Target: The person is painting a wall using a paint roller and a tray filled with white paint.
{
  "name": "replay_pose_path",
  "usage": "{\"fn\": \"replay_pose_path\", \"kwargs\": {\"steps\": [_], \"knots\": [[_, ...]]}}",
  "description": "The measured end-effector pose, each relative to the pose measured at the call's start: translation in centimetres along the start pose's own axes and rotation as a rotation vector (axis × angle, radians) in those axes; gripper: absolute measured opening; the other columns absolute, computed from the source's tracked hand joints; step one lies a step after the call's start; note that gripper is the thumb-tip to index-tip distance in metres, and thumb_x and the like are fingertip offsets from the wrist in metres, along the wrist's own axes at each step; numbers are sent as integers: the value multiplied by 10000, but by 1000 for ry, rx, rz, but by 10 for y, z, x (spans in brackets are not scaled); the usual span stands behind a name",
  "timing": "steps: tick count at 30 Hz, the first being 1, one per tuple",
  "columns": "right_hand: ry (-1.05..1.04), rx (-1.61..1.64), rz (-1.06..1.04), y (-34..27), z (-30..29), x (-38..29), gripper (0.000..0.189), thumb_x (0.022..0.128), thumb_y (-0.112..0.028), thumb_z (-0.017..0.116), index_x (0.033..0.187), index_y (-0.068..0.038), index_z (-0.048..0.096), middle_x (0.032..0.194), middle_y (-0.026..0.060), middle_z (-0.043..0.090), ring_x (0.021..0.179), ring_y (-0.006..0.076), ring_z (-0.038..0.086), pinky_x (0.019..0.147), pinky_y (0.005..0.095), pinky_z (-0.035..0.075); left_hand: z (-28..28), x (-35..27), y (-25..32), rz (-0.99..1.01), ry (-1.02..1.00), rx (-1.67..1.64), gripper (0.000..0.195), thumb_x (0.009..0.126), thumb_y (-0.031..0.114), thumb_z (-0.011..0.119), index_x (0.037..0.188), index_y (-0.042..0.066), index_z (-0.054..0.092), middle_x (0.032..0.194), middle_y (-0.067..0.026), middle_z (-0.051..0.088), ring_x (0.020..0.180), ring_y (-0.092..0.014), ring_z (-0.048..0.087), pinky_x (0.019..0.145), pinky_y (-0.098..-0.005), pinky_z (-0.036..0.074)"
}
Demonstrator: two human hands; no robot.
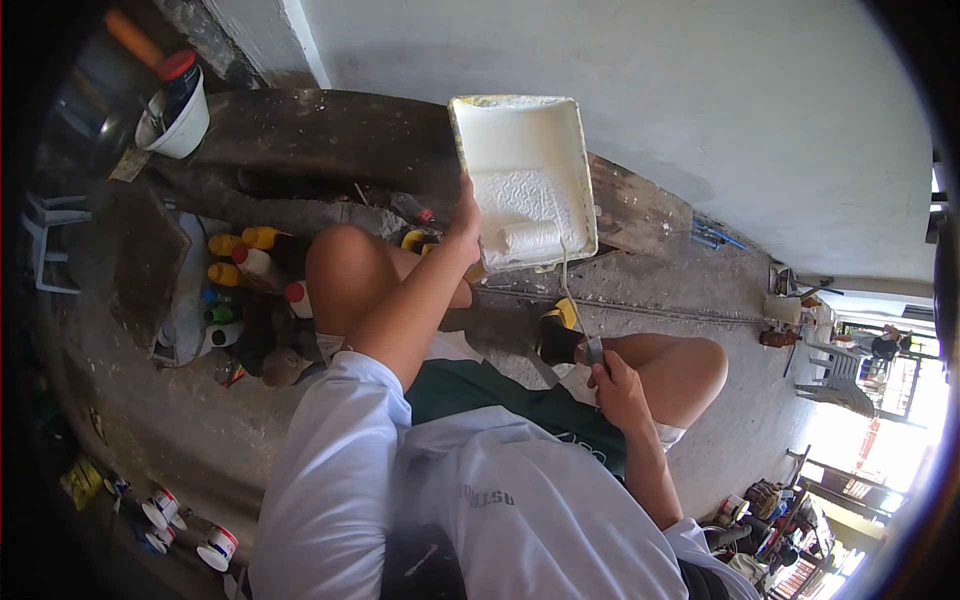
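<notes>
My left hand point(468, 225) grips the left edge of a paint tray point(586, 180), which is held up over the floor and a dark wooden board point(322, 139). White paint coats the tray's inside. A paint roller's white sleeve point(529, 238) lies in the tray's lower end, toward me. Its bent wire frame point(566, 281) passes over the tray's near edge. The other end of that wire runs into a grey handle point(595, 351), around which the fingers of my right hand point(619, 386) are closed above my thigh.
A white bucket point(187, 124) with a red-lidded container stands at upper left. Several bottles point(225, 274) are grouped left of my knee. A pale wall point(637, 82) rises beyond the board. Stacked plastic chairs point(840, 382) stand at right; paint-type tubs point(217, 547) lie at lower left.
</notes>
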State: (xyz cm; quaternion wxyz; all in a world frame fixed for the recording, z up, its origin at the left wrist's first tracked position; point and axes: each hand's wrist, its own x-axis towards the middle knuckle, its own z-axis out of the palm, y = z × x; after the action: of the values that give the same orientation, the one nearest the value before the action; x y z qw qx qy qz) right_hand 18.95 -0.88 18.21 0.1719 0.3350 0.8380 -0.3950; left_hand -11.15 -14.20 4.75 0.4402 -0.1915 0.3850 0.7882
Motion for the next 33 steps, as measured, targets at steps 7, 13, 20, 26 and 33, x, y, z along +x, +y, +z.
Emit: {"fn": "replay_pose_path", "kwargs": {"steps": [7, 13, 20, 26, 33], "knots": [[138, 93, 74, -21, 7, 14, 302, 969, -285, 589, 978, 15, 624, 680, 82, 617, 543, 179, 586, 484, 324, 466, -20, 15, -7, 40, -62, -76, 843, 959, 734, 196, 1455, 95, 433, 1342, -124, 584, 1185, -288, 607, 992, -451, 498], [108, 357, 84, -20, 1, 15, 293, 946, -331, 658, 951, -54, 562, 564, -23, 465, 409, 58, 397, 373, 235, 331, -43, 58, -18, 169, 85, 48, 923, 937, 763, 240, 1442, 23, 460, 1388, -166, 552, 1266, -289, 535, 1051, -423, 422], [175, 641, 125, 19, 11, 32, 287, 936, -263, 688, 822, -79, 499, 542, -26, 429, 395, 77, 396, 351, 251, 312, 5, 27, -23, 118, 331, 289, 940, 941, 752, 256, 1394, -37, 490, 1406, -218, 523, 1316, -326, 483, 1065, -411, 373], [165, 511, 74, 6, 24, 39, 359, 932, -298, 673, 717, -108, 458, 531, -25, 420, 389, 94, 396, 352, 261, 316, -12, 35, -26, 176, 223, 114, 932, 940, 752, 278, 1380, -36, 510, 1380, -202, 551, 1279, -299, 516, 1039, -404, 397], [-110, 608, 67, 7, 20, 42, 336, 926, -238, 667, 703, -82, 470, 509, -6, 428, 389, 99, 409, 357, 255, 309, -12, 52, -33, 94, -18, -95, 835, 972, 710, 247, 1492, 72, 386, 1448, -126, 506, 1299, -271, 512, 1099, -407, 385]]}}
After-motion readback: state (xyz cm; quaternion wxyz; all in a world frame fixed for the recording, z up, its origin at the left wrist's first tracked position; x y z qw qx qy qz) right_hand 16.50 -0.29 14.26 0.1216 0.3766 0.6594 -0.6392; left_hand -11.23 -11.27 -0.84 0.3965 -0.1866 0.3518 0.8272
